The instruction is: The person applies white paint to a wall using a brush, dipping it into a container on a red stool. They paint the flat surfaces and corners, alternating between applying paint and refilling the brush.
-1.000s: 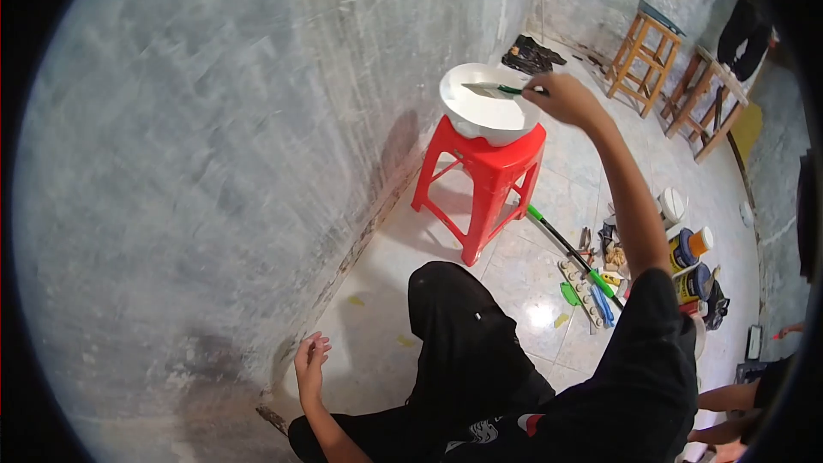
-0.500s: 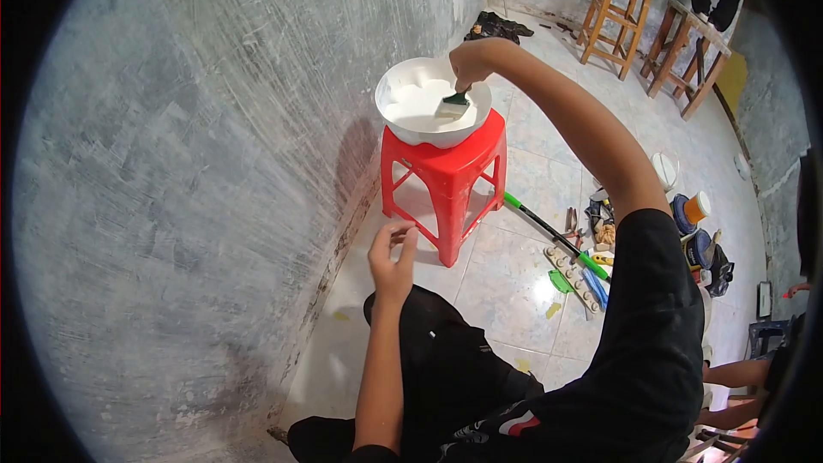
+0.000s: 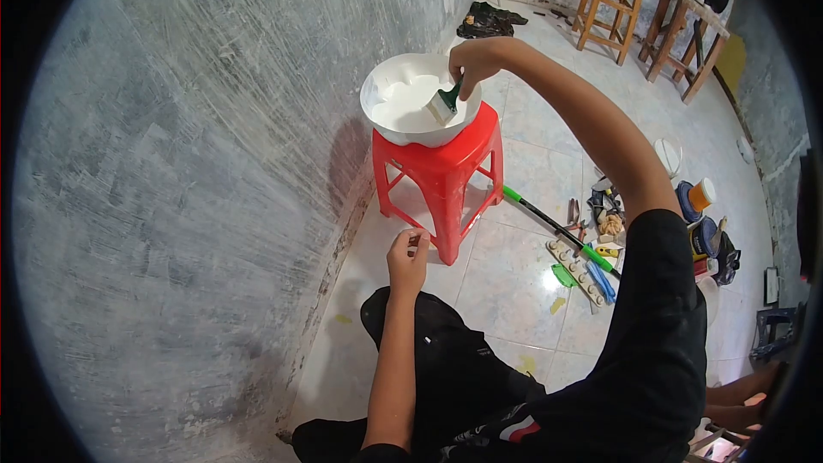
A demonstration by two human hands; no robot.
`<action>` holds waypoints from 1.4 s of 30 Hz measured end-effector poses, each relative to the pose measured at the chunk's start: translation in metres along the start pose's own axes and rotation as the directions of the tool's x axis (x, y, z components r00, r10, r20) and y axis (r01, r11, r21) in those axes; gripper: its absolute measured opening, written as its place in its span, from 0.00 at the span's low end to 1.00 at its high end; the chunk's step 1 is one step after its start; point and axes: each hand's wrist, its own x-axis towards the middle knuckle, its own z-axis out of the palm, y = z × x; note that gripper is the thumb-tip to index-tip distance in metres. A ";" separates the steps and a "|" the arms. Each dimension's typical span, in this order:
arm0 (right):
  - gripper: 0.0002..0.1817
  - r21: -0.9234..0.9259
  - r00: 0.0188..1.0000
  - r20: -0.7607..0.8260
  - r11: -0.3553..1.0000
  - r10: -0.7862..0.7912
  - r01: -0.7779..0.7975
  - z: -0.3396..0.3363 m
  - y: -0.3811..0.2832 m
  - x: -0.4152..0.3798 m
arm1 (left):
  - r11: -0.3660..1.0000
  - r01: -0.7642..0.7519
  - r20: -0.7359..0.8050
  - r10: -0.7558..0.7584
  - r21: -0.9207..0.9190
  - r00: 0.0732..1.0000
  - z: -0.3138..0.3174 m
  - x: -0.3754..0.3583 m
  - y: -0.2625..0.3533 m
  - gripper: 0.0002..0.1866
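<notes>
My right hand (image 3: 480,62) grips a paintbrush (image 3: 445,105) with a dark green handle. Its pale, wide bristles point down into a white bowl (image 3: 377,117) with a scalloped inside. White paint (image 3: 410,103) covers the bowl's bottom, and the bristle tips are at or just above it. The bowl stands on a red plastic stool (image 3: 441,176) beside the wall. My left hand (image 3: 408,262) hangs low in front of the stool, fingers loosely curled with a gap to the thumb and nothing visible in them.
A grey, streaked wall (image 3: 214,163) rises close on the left. On the tiled floor lie a green-and-black pole (image 3: 557,227), a power strip (image 3: 576,270) and several tools and cans. Two wooden stools (image 3: 610,9) stand at the back. Another person's arm (image 3: 741,399) shows at lower right.
The paintbrush has tilted, its bristles now slanting toward the lower left in the bowl. My left hand has shifted slightly right and its fingers have curled more. The view has shifted a little.
</notes>
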 end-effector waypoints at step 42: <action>0.26 -0.166 0.631 0.606 0.853 0.485 -0.495 -0.093 -0.093 0.019 | 0.997 0.028 -0.056 -0.032 -0.074 0.998 -0.017 -0.010 0.015 0.12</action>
